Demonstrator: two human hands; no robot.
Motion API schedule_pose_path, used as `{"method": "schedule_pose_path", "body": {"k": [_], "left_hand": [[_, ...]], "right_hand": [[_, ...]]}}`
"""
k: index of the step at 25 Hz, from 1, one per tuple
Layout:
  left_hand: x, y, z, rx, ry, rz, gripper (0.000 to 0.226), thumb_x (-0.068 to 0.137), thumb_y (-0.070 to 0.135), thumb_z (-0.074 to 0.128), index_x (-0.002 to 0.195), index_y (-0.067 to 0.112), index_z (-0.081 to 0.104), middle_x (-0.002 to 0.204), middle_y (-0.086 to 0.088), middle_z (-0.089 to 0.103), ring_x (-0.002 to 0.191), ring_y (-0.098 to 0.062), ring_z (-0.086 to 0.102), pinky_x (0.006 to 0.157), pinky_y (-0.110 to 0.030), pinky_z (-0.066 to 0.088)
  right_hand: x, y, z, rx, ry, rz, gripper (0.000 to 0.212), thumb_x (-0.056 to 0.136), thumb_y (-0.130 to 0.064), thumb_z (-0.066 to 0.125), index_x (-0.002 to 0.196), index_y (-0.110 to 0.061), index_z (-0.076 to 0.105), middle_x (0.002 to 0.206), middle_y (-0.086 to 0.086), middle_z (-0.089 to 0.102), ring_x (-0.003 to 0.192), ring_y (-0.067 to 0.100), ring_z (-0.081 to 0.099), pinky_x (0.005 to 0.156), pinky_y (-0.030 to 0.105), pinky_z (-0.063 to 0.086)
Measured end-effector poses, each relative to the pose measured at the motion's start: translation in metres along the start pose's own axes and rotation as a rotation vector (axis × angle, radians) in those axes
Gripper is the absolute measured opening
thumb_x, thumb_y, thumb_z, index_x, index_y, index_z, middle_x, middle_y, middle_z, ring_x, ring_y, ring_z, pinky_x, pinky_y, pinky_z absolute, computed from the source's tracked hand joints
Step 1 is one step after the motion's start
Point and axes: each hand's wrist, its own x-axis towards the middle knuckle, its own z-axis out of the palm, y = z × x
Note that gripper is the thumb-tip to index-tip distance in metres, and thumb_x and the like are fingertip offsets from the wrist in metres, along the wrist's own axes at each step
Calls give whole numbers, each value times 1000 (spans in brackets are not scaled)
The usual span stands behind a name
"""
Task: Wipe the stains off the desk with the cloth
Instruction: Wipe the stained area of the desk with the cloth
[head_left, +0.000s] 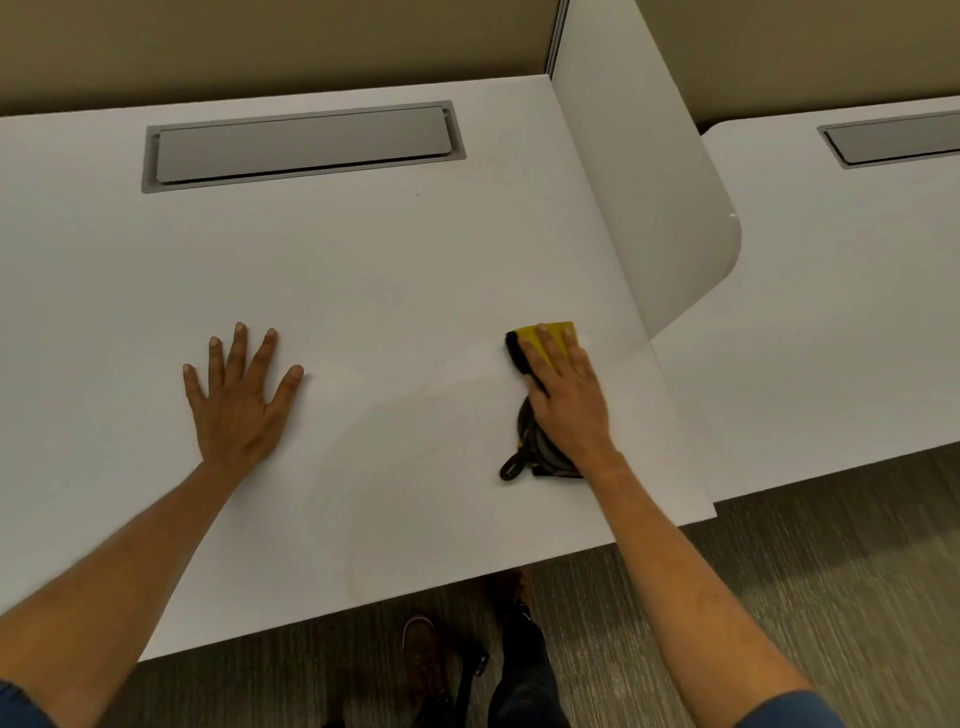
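The white desk (395, 270) fills most of the view. My right hand (566, 395) presses flat on a yellow and black cloth (551, 332) near the desk's right side, with its fingers spread over the cloth. A black and grey part of the cloth, with a small strap, sticks out below my palm. My left hand (241, 395) lies flat on the desk to the left, fingers apart, holding nothing. A faint damp arc (415, 405) shows on the surface between my hands. I can make out no distinct stains.
A grey cable hatch (304, 145) is set into the desk's far part. A white divider panel (654, 197) stands along the right edge, with a second desk (831, 312) beyond it. My legs and shoes (426, 660) stand on the carpet below the front edge.
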Motion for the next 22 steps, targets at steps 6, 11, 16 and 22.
{"method": "schedule_pose_path", "body": {"k": [6,11,16,22], "left_hand": [[0,1,-1,3,-5,0,73,96,75,15,162,42,11,173,6,3,160,-22,-4,122,-49,-11],[-1,1,-1,3,-1,-2,74,96,76,16,162,43,11,173,6,4,160,-22,-3,122,-48,-12],[0,2,-1,10,-8,-11,74,96,77,18,161,43,10,173,5,4,160,-22,-4,120,-44,-16],[2,1,1,-11,-15,-8,75,96,78,19,162,42,11,173,6,4,159,-22,-6,119,-44,-19]], "right_hand": [[-22,70,-35,14,25,95,55,104,-16,52,156,-21,35,166,5,27,157,30,14,125,50,25],[-58,85,-39,45,15,181,58,106,-18,48,159,-27,28,169,-1,19,158,23,6,126,47,21],[-103,72,-33,82,18,225,59,105,-17,51,158,-28,28,169,-2,19,158,22,6,125,51,23],[-144,4,-9,76,-7,159,57,103,-31,43,158,-29,28,169,-3,19,158,20,8,122,42,27]]}}
